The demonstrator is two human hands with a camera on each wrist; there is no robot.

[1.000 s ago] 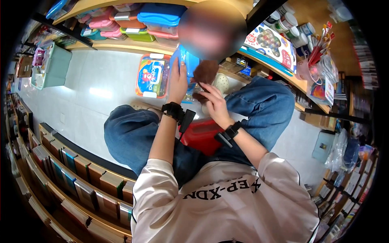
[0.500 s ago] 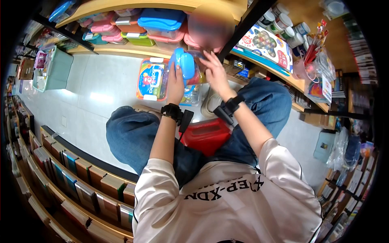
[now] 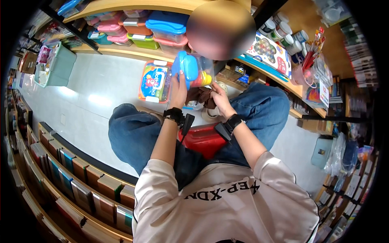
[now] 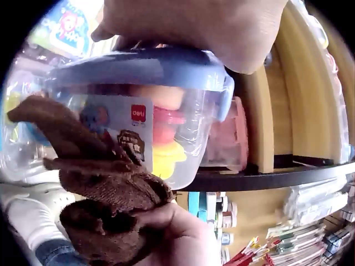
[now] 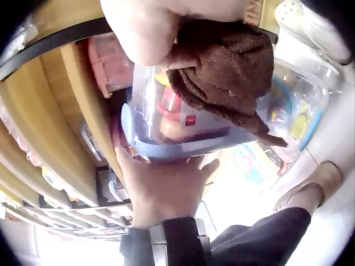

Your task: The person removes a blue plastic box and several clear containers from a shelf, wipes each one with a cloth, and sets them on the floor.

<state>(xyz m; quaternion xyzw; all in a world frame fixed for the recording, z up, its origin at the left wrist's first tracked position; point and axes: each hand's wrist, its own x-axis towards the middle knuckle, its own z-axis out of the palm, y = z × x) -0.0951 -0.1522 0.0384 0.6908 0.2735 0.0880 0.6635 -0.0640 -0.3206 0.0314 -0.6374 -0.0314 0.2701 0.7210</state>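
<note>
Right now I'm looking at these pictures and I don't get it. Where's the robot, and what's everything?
There's no robot here, just a person using two bare hands. The big round picture comes from a camera on their head, looking down. The other two come from little cameras on their wrists, so they look close up and turned around.

The left hand holds a clear box with a blue lid. Red and yellow things show inside it. The right hand holds a crumpled brown cloth close to the box.

On the pale floor lies another box, with an orange rim. More boxes with colourful lids sit on a wooden shelf.
</note>
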